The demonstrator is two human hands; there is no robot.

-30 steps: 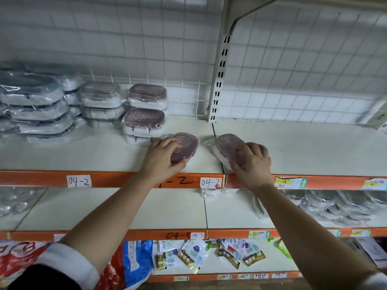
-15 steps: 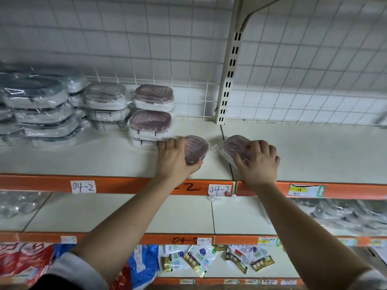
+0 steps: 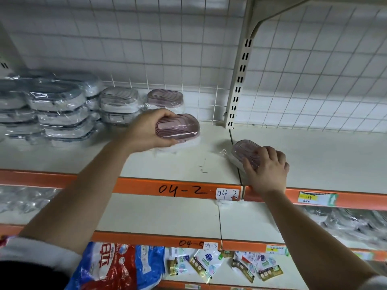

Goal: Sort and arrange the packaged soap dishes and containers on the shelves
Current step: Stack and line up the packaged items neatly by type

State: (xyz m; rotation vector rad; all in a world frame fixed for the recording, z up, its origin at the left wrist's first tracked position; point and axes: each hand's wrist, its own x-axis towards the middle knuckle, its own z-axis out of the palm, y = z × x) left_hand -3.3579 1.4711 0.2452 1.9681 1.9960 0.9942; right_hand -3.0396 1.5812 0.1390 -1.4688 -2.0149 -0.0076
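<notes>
Stacks of wrapped grey containers (image 3: 56, 99) at shelf (image 3: 167, 164) left. Left hand (image 3: 144, 130), fingers and thumb curled round pink soap dish (image 3: 178, 127), holds it just right of stacks, above shelf. Right hand (image 3: 268, 168), fingers together, curls over second pink soap dish (image 3: 244, 149) lying near shelf front edge.

The upper shelf (image 3: 314, 155) is cream-white with an orange front edge (image 3: 146, 186) marked "04-2". On its left part stand stacks of wrapped grey-lidded containers (image 3: 56, 97), beside them a stack of clear ones (image 3: 119, 101), and at the back one pink dish (image 3: 165, 97). Near the middle, a low white pile (image 3: 167, 148) is mostly hidden under a held pink-topped dish (image 3: 178, 128). A pink soap dish (image 3: 244, 149) lies on the seam (image 3: 231, 137) between two boards. The middle shelf (image 3: 167, 214) carries wrapped packs (image 3: 345, 222) at its right end. Sachets (image 3: 207, 262) lie on the lowest shelf (image 3: 226, 275).
</notes>
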